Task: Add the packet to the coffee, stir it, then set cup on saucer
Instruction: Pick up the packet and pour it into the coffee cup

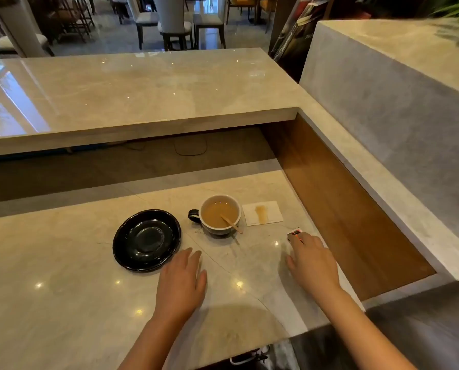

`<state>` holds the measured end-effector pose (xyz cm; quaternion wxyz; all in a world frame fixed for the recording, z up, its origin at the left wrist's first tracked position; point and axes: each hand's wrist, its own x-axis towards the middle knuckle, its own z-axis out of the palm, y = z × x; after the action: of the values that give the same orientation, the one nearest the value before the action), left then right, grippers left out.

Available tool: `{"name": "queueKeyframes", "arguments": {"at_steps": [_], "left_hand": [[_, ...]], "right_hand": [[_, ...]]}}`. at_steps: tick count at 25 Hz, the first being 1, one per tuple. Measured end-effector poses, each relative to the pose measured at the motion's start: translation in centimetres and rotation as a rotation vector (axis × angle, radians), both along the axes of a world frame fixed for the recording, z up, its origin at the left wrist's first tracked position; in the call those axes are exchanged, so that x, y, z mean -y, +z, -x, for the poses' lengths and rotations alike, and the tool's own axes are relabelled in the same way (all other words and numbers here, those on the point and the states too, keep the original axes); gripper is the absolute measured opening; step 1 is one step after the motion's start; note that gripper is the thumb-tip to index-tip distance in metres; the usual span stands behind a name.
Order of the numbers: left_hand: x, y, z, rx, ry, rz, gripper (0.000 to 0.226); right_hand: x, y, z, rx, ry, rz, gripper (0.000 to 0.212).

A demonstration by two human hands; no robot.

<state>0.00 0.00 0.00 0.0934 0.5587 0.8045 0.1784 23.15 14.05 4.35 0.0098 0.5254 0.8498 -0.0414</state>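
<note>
The packet (295,233) lay on the pale marble worktop (62,289), its near end under the right hand's (312,260) fingers (297,243); whether they pinched it could not be told. Left of it stood the cup (219,214) of milky coffee holding a wooden stirrer (232,224), a stained napkin (262,213) beside it, and the black saucer (146,240) apart. The left hand (181,283) rested flat, fingers spread. A raised marble ledge (132,102) ran behind; dining chairs (175,25) stood beyond.
</note>
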Motion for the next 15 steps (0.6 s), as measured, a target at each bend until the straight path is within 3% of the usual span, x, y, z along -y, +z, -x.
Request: {"name": "queueKeyframes", "arguments": {"at_steps": [10, 15], "left_hand": [[0.1, -4.1, 0.1, -0.034, 0.016, 0.074, 0.053], [0.2, -4.0, 0.2, -0.030, 0.003, 0.072, 0.052]], "right_hand": [[-1.4, -3.4, -0.6, -0.048, -0.122, -0.025, 0.025], [-2.8, -3.4, -1.0, -0.209, -0.226, 0.044, 0.019]]}}
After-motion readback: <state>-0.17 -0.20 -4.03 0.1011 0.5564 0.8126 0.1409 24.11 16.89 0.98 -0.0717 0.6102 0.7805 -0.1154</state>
